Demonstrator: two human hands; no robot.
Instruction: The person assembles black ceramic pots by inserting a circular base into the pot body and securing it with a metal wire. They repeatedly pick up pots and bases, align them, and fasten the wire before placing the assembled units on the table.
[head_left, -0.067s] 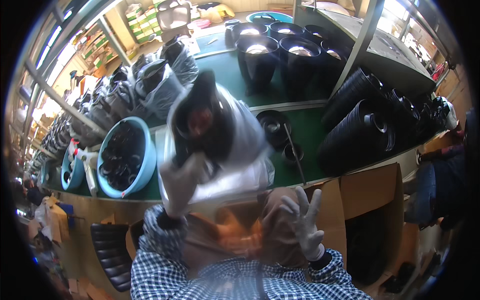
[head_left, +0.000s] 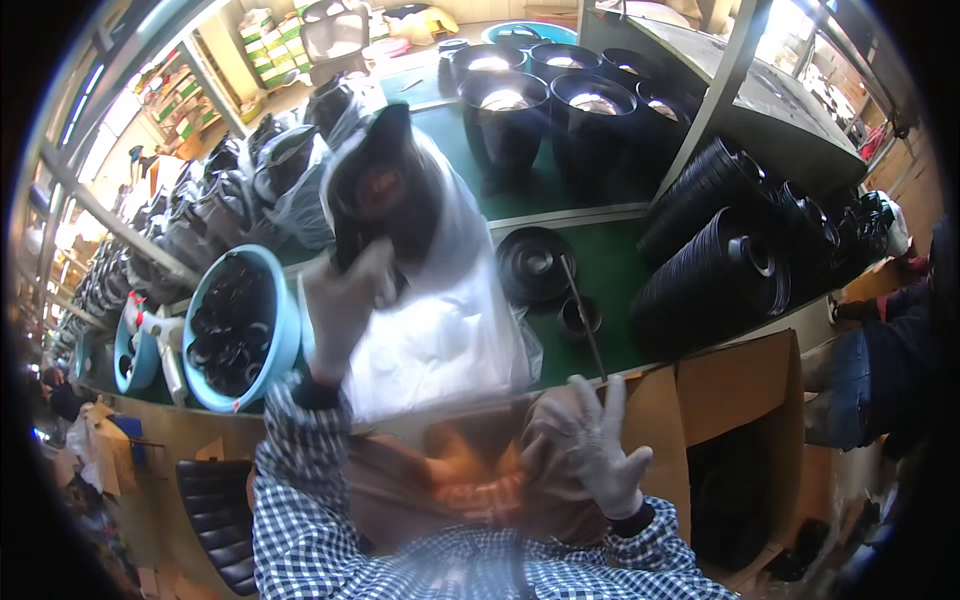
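My left hand, in a whitish glove, is closed at the handle side of a black jug with a tall spout, partly in a clear plastic bag. Motion smears the jug, and my fingers partly hide its handle. Under and in front of it, a pile of flat white plastic bags lies at the table edge. My right hand, gloved too, hangs with fingers spread and nothing in it, near the table's front edge. Beyond it are a round black lid-like disc, a small black cup and a thin dark rod.
Bagged black jugs line the left side, near a blue basin of small black parts and a white spray bottle. Black tubs stand at the back. Stacked black discs lie right, above an open cardboard box.
My left hand has carried the jug leftward and farther off, baring more of the white bags. My right hand stays spread, its fingers shifted slightly.
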